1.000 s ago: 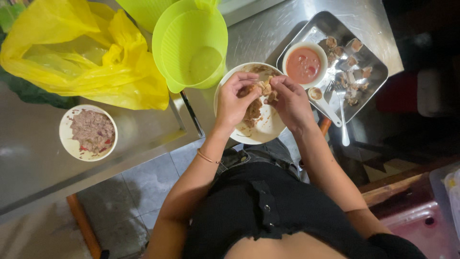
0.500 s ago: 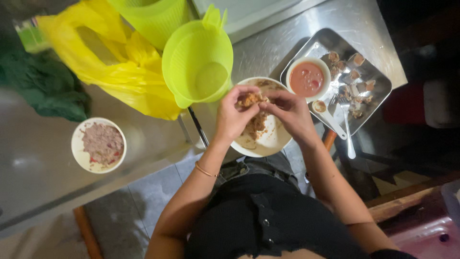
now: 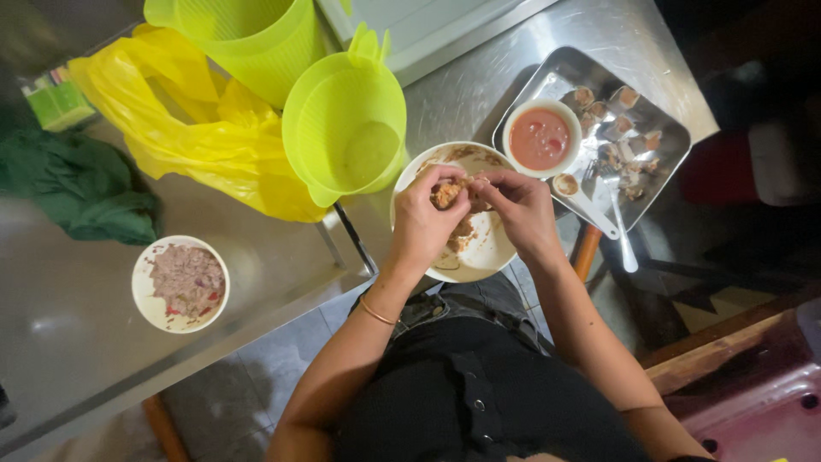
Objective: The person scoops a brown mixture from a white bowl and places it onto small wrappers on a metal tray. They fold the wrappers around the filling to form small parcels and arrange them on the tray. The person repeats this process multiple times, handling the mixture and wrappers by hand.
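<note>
Both hands meet over the white plate [image 3: 479, 257], mid-frame: left hand [image 3: 425, 224] and right hand [image 3: 520, 205] pinching one brown food lump [image 3: 445, 195] together, steel tray [image 3: 658, 120] just beside.

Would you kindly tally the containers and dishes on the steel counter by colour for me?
Lime-green plastic tubs: 2, one beside the plate, one behind it.
White dishes: 3, the plate under both hands, the minced-filling bowl, the red-sauce bowl.
Silver metal tray: 1.
Total: 6.
The left hand and right hand pinch a brown food piece.
</note>
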